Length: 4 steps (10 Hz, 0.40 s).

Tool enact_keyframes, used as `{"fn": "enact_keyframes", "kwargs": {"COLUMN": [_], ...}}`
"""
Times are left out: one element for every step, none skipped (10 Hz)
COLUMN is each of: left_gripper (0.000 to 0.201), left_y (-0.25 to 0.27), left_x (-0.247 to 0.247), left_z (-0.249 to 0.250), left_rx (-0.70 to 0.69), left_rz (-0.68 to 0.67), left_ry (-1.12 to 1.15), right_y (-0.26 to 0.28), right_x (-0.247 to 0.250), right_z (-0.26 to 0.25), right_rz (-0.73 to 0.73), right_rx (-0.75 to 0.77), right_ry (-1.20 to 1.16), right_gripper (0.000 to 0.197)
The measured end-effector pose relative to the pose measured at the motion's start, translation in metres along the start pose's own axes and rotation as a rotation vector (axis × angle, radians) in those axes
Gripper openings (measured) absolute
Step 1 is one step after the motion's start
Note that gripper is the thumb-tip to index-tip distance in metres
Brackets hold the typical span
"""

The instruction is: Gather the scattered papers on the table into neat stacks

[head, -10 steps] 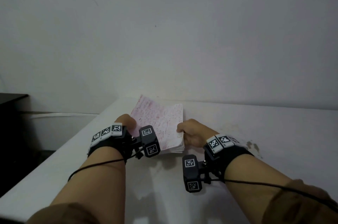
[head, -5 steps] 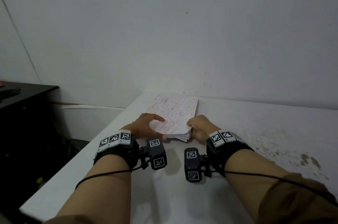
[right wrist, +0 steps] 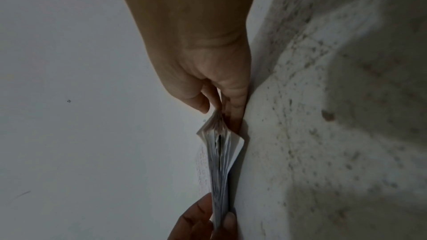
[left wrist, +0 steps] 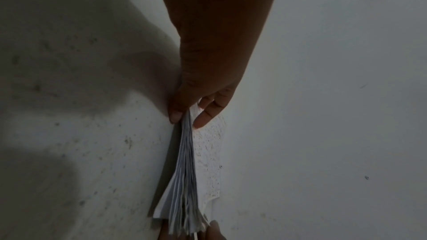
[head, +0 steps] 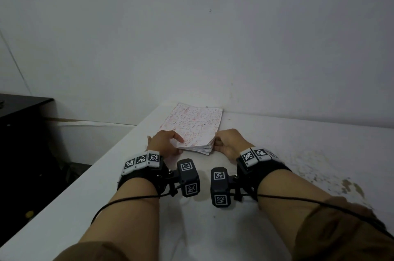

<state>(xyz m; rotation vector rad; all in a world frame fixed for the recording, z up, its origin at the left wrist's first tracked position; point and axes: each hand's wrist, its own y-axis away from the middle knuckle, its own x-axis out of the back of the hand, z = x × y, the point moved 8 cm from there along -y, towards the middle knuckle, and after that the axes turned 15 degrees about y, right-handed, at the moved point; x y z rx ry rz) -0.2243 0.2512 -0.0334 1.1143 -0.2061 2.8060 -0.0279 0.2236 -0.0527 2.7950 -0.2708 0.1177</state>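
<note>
A stack of papers (head: 196,126) covered in red writing lies on the white table (head: 277,137), its far edge close to the back wall. My left hand (head: 166,143) pinches the stack's near left corner, thumb on top. My right hand (head: 228,143) pinches the near right corner. The near edge is fanned out and a little raised. In the left wrist view the left hand (left wrist: 187,116) holds the sheet edges (left wrist: 184,180) between thumb and fingers. In the right wrist view the right hand (right wrist: 217,112) nips the splayed corner of the papers (right wrist: 219,161).
A white wall (head: 213,47) rises just behind the table. The table's left edge (head: 85,175) drops to a dark floor, with a black cabinet (head: 21,115) beyond it. Brown stains (head: 345,186) mark the tabletop on the right.
The stack was held up at a tilt between both hands. It has since come down flat and moved away towards the wall, with both hands still at its near corners.
</note>
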Motion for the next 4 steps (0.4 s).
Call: {"fn": "enact_keyframes", "kwargs": {"left_gripper": [0.028,0.042,0.044,0.04], "left_y": [-0.003,-0.003,0.0,0.009], "left_x": [-0.001,-0.006,-0.009,-0.012], "left_z": [0.001,0.004,0.018,0.039], "left_rx": [0.034,0.085,0.077,0.037], "left_rz": [-0.03,-0.112,-0.103,-0.071], "left_ry": [0.064,0.044,0.034,0.062], "right_y": [0.004,0.011,0.022,0.033], "right_x": [0.01,0.027,0.044,0.064], "right_z": [-0.003,-0.003,-0.005,-0.007], "right_rz": [0.004,0.048,0.044,0.081], "right_rx": [0.005,-0.01,-0.006,0.023], "right_ry": [0.034,0.104,0.138,0.142], "right_gripper": [0.02,0.017,0.027,0.032]}}
